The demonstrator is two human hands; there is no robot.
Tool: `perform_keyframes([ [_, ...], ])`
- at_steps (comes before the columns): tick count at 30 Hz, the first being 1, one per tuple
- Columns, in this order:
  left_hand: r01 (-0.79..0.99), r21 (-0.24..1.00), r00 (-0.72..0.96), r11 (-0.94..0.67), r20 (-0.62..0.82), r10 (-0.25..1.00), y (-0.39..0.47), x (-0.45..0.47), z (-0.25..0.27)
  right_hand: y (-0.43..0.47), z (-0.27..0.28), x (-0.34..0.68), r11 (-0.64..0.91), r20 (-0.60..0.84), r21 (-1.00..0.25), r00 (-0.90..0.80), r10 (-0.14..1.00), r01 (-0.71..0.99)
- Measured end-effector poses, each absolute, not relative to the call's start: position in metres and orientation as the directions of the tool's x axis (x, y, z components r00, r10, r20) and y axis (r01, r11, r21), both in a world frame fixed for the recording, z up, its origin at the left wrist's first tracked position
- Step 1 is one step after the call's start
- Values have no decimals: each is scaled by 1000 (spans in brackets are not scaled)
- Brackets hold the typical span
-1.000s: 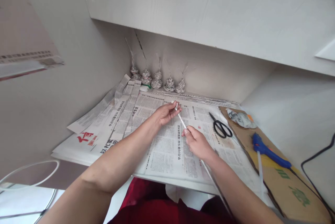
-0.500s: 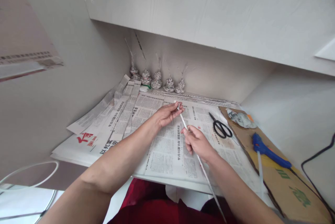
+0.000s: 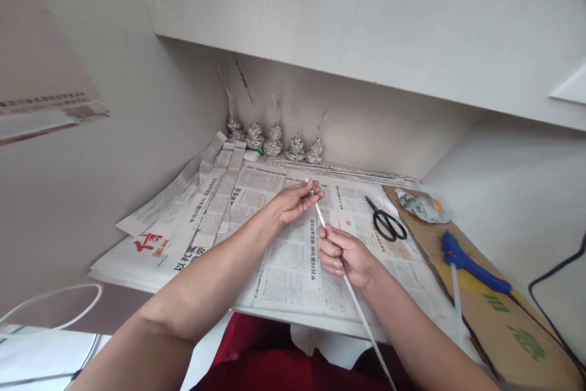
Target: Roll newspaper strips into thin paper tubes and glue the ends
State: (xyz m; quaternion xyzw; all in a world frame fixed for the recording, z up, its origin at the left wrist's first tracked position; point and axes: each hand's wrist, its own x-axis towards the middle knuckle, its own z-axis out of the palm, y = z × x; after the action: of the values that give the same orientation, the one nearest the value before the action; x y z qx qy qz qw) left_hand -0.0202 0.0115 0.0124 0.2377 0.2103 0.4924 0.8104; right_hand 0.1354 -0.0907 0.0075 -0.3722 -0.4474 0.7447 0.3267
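A long, thin rolled-paper stick [image 3: 361, 315] runs from my left fingertips down past my right hand and over the table's front edge. My left hand [image 3: 297, 200] pinches its upper end between thumb and fingers, where a small dark bit shows. Lower on the same stick, my right hand [image 3: 345, 254] is closed around it with curled fingers. A short length of the stick lies bare between the two hands. Both hands are above newspaper sheets [image 3: 284, 269] spread over the table.
Several gourd-shaped woven paper pieces [image 3: 273, 141] stand along the back wall. Thin paper sticks [image 3: 348, 172] lie before them. Newspaper strips [image 3: 213, 186] are at left. Black-handled scissors [image 3: 389, 224], a blue glue gun [image 3: 473, 266] and cardboard [image 3: 499, 342] are at right. A panel [image 3: 366, 25] overhangs the back.
My right hand's fingers have curled more fully around the paper stick. My left hand has shifted very slightly to the right, still pinching the upper end.
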Motion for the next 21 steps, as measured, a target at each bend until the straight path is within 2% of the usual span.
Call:
perform_keyframes([
  [2, -689, 603, 426, 401, -111, 898, 11, -19, 11, -88, 3, 134, -293, -251, -955, -388, 887, -52],
  [5, -685, 615, 420, 390, -103, 902, 9, -17, 11, -83, -1, 130, -118, -155, -973, -182, 971, 200],
  [7, -688, 611, 425, 391, -97, 900, 8, -17, 12, -80, 0, 127, -89, -127, -967, -149, 981, 239],
  [9, -700, 596, 426, 393, -93, 900, 7, -17, 14, -79, 5, 127, -153, -174, -982, -221, 960, 107],
  [12, -717, 573, 427, 396, -88, 900, 6, -17, 16, -79, 13, 132, -355, -250, -921, -460, 852, -157],
  [15, -710, 573, 437, 408, -95, 894, 7, -17, 16, -79, 14, 135, -440, -271, -876, -555, 787, -197],
  [17, -704, 582, 424, 408, -117, 898, 8, -16, 14, -80, 9, 135, -350, -274, -933, -453, 848, -90],
  [18, -705, 585, 410, 402, -126, 903, 8, -16, 13, -81, 7, 134, -262, -250, -965, -363, 898, 17],
  [19, -707, 587, 397, 394, -131, 908, 8, -15, 12, -81, 5, 132, -154, -189, -977, -265, 945, 149],
  [21, -709, 596, 384, 378, -124, 915, 7, -13, 11, -81, 3, 129, 43, -6, -916, -123, 992, 399],
])
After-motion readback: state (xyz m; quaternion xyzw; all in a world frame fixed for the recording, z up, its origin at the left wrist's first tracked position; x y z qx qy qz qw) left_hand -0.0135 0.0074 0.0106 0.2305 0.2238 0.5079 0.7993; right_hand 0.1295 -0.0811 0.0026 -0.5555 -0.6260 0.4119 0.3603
